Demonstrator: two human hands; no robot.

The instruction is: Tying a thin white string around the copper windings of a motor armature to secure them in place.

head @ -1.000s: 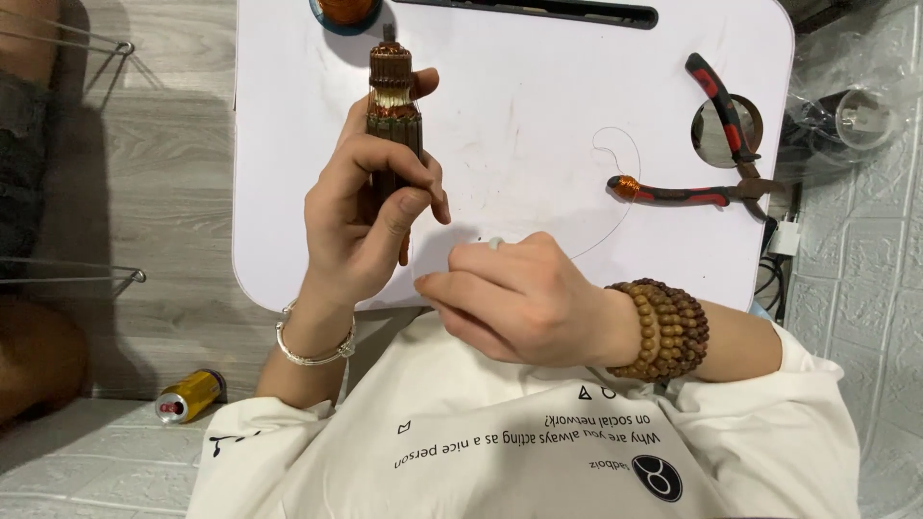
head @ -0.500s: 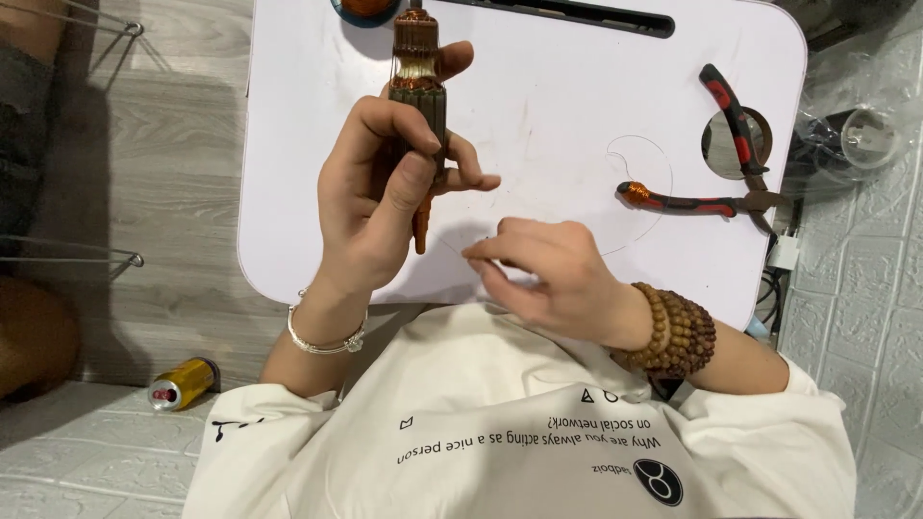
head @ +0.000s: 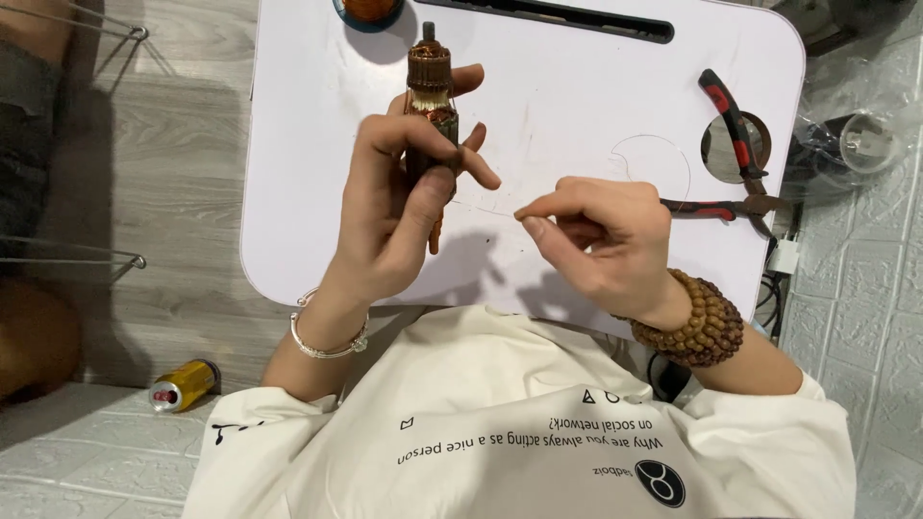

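Observation:
My left hand grips a small motor armature wound with copper wire and holds it upright over the white lap table. Its metal shaft points away from me. My right hand is to the right of it, thumb and forefinger pinched on a thin wire that runs back to the armature. A silver bangle is on my left wrist and a wooden bead bracelet on my right.
Red-handled pliers lie at the table's right side beside a round cup hole. A copper wire spool sits at the far edge. A small yellow can lies on the floor to the left. A wire rack stands further left.
Both hands have risen and moved away from my body. My right hand has drawn the thin wire out to the right of the armature.

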